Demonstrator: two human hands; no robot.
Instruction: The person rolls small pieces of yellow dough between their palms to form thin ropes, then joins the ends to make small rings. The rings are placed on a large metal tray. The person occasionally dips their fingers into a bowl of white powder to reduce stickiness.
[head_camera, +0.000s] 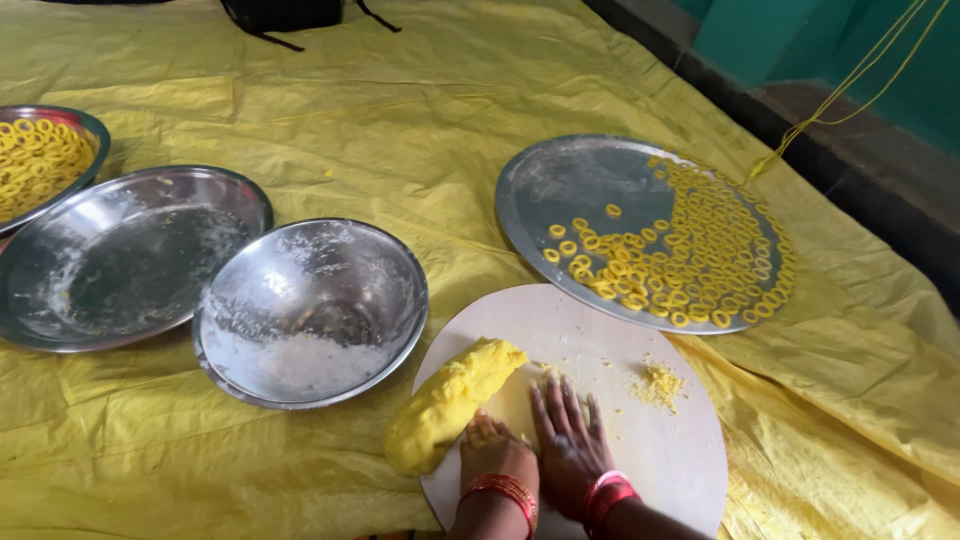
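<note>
While the fingers of the right hand (568, 440) lie flat and spread, holding nothing, pressed on the round white board (660, 460), the left hand (492, 455) sits curled beside it, its grip hidden. A yellow dough log (450, 400) lies just left, touching the left hand; crumbs (660, 385) lie right. Farther off stand a floured steel bowl (310, 310) and a tray of yellow rings (650, 230) on the yellow sheet (400, 120).

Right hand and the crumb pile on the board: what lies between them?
Nothing: in the head view, only bare white board separates the right hand from the crumb pile.
</note>
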